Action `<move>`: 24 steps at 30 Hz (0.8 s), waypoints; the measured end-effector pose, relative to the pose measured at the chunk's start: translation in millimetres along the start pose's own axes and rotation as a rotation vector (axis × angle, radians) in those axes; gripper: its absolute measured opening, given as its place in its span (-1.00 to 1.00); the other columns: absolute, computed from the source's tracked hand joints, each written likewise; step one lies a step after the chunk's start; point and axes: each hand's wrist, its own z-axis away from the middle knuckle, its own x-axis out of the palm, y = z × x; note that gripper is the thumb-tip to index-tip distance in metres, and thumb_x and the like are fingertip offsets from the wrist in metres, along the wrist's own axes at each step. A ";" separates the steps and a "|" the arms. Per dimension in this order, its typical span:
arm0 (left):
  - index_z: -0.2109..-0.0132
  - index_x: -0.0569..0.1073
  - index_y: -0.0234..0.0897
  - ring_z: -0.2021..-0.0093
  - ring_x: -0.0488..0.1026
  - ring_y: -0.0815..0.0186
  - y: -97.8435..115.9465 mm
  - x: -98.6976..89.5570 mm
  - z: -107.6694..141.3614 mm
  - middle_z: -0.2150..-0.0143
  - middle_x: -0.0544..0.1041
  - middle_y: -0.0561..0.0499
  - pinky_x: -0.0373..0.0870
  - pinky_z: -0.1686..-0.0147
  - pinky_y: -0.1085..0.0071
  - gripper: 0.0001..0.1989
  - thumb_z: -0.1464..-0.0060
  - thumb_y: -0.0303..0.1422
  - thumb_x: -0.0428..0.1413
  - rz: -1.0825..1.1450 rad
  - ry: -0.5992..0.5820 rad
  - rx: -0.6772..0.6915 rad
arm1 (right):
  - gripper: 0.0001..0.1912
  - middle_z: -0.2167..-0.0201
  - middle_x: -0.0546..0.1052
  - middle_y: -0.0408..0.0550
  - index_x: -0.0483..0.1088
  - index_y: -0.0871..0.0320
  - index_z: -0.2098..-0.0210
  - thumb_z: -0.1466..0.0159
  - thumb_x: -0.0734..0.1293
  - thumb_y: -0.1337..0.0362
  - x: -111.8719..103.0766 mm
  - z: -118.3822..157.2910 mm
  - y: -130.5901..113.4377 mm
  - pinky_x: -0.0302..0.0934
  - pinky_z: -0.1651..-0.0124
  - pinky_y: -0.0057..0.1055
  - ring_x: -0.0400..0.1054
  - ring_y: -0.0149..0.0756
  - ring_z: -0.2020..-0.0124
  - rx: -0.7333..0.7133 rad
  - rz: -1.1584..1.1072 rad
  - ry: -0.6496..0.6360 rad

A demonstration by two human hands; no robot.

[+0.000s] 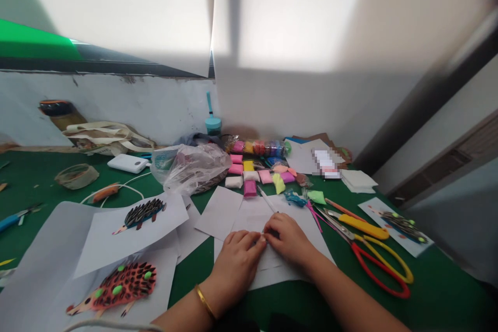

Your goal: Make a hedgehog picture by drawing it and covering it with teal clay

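Note:
My left hand point(238, 262), with a gold bangle on the wrist, and my right hand point(288, 237) meet over sheets of white paper point(313, 236). Their fingertips are pinched together around something small and pale that I cannot make out. Just beyond the fingers a white pen point(267, 198) lies on the paper. Small packets of coloured clay sit behind it, among them a magenta packet point(250, 188) and a yellow-green packet point(278, 183). Right of my right hand are thin purple strips point(314, 216) and large scissors point(352, 237) with red and yellow handles.
A yellow utility knife point(363, 225) lies by the scissors. Seed-covered hedgehog pictures stand at left, one a pink hedgehog point(124, 288), one a dark hedgehog point(143, 211); another hedgehog card point(397, 225) is at right. Behind are a plastic bag point(190, 163) and a white power bank point(127, 163).

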 end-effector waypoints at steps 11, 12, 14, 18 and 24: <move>-0.19 0.35 -0.12 -0.05 0.36 0.14 0.6 -2.5 -0.7 -0.10 0.48 -0.04 0.29 -0.07 0.12 -0.57 -0.19 -0.51 0.04 0.024 0.015 0.011 | -0.95 0.33 0.47 -0.10 0.43 0.12 0.39 -0.16 0.35 0.39 4.9 -2.2 0.3 0.13 0.11 -0.33 0.31 -0.25 0.21 0.045 0.056 0.008; -0.19 0.35 -0.14 -0.06 0.36 0.13 0.8 -2.5 -0.8 -0.10 0.48 -0.04 0.29 -0.07 0.12 -0.57 -0.19 -0.51 0.04 0.025 0.013 0.011 | -0.95 0.33 0.47 -0.10 0.43 0.12 0.39 -0.17 0.35 0.39 4.9 -2.3 0.5 0.13 0.12 -0.34 0.31 -0.25 0.22 0.045 0.057 0.008; -0.18 0.36 -0.15 -0.06 0.36 0.13 1.2 -2.5 -1.1 -0.10 0.49 -0.03 0.29 -0.07 0.12 -0.58 -0.19 -0.51 0.04 0.024 0.019 0.010 | -0.95 0.34 0.47 -0.10 0.43 0.12 0.39 -0.17 0.34 0.39 4.8 -2.8 0.9 0.13 0.13 -0.34 0.31 -0.25 0.22 0.040 0.063 0.001; -0.15 0.38 -0.15 -0.04 0.38 0.14 1.7 -2.2 -1.6 -0.07 0.51 -0.04 0.31 -0.06 0.13 -0.61 -0.20 -0.50 0.04 0.015 0.045 0.009 | -0.94 0.34 0.47 -0.09 0.43 0.12 0.40 -0.16 0.34 0.40 4.0 -4.1 -0.1 0.12 0.13 -0.34 0.31 -0.25 0.23 0.047 0.080 -0.007; -0.16 0.38 -0.15 -0.08 0.36 0.12 -0.4 1.3 -0.9 -0.13 0.47 -0.04 0.29 -0.08 0.11 -0.58 -0.17 -0.52 0.06 -0.017 0.035 0.011 | -0.95 0.33 0.47 -0.09 0.43 0.13 0.40 -0.16 0.35 0.39 3.1 -4.1 -4.3 0.12 0.15 -0.35 0.31 -0.25 0.23 0.078 0.098 0.015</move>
